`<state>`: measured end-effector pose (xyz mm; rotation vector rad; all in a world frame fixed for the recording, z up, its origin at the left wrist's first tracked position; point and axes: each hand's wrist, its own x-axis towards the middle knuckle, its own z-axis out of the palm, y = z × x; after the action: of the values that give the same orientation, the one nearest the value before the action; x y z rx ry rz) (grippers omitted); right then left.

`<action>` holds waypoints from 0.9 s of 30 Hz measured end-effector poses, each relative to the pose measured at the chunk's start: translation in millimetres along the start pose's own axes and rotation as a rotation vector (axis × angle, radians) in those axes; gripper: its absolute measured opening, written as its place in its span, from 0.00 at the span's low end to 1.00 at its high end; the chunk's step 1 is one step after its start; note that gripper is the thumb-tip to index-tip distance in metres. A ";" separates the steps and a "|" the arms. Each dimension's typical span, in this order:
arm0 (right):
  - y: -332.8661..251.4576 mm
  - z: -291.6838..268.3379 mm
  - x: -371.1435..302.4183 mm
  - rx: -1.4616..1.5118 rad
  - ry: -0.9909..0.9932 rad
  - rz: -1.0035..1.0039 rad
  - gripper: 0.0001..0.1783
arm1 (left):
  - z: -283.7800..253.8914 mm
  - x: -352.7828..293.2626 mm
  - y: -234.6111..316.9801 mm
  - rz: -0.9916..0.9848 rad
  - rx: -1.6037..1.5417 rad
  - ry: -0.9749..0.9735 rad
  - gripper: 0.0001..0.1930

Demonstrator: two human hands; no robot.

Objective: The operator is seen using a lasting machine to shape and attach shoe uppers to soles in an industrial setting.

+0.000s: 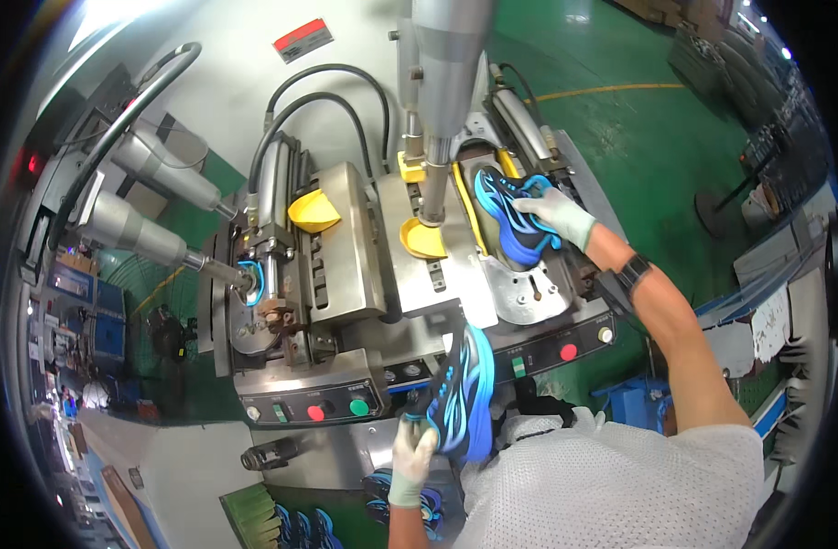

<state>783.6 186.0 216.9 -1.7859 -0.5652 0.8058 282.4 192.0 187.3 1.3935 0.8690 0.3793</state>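
Blue-and-black shoes are in both of the person's gloved hands. One, the upper shoe (513, 224), lies lengthwise in the machine under the fingers of the right hand (565, 216), which are bent over its right side; whether they grip it or only rest on it, one cannot tell. The other, the lower shoe (464, 393), is pinched at its lower end by the left hand (412, 456), thumb and fingers closed together on it, and it rises above those fingers, tilted slightly to the right. Just below the right fingertips, a metal plate (551, 297) with small holes extends past the end of the upper shoe. Left of the same fingers sits a yellow pad (422, 240), with a rod from a thick metal cylinder (451, 73) coming down at its top edge; a second yellow pad (311, 211) is farther left. Behind the right fingers, a dark wristwatch (633, 272) circles the wrist. Between the two sets of fingers runs a dark control panel (542, 360) bearing a red button (568, 351). To the left of the left fingers, and a little above them, is another panel (336, 400) with a green button (358, 408). Below the left fingers, partly hidden by the glove, lie more shoes (377, 485) in similar colours.
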 end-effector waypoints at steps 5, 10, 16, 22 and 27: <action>91.4 52.8 107.8 -0.805 0.418 -0.076 0.29 | -1.3 -72.1 -51.4 -0.069 -0.048 0.303 0.19; 75.1 66.2 101.4 -0.632 0.281 -0.223 0.23 | 12.2 -101.9 -153.0 -0.190 0.044 0.824 0.30; 72.4 36.3 103.2 -0.192 -0.077 -0.142 0.27 | 33.5 -70.0 -239.7 -0.261 0.404 1.074 0.40; 13.1 126.3 -123.5 0.035 -0.110 -0.372 0.37 | 32.0 -62.9 -239.2 -0.482 0.370 1.095 0.42; 155.3 201.2 -202.9 -1.040 -0.417 -0.929 0.45 | 29.5 -80.4 -243.3 -0.333 0.354 1.000 0.45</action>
<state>498.5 115.5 77.4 -1.8593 -2.1822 0.1710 190.4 71.1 -21.2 1.3115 2.0346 0.7044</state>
